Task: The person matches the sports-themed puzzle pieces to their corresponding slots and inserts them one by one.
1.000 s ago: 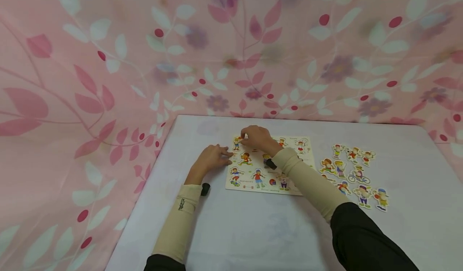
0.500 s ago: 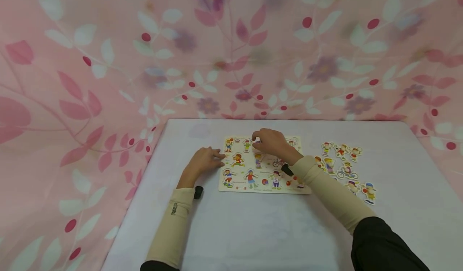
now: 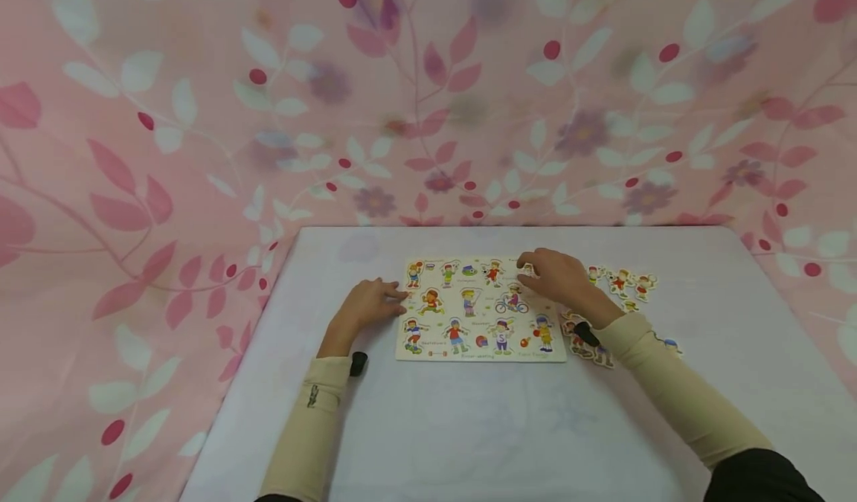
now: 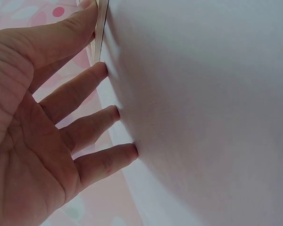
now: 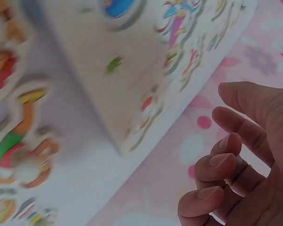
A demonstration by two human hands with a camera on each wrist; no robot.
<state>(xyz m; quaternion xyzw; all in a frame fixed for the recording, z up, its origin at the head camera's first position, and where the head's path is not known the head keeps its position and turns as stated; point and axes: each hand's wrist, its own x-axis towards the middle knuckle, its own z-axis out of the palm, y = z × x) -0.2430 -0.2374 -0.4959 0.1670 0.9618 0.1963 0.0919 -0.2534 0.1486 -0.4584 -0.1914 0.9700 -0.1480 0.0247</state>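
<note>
The puzzle board (image 3: 478, 310) lies flat mid-counter (image 3: 469, 428). The left hand (image 3: 367, 303) presses straight fingers (image 4: 104, 71) against the board's left edge, likely steadying it. The right hand (image 3: 559, 277) hovers over the board's far right corner, fingers (image 5: 217, 162) loosely curled, holding nothing visible. Its forearm partly hides loose figure pieces (image 3: 619, 282) right of the board.

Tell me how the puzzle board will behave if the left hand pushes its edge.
The puzzle board lies flat, thin and straight-edged, so it is probably stiff and would slide, not tip. The left hand touches its edge; the smooth white table likely offers little grip.
</note>
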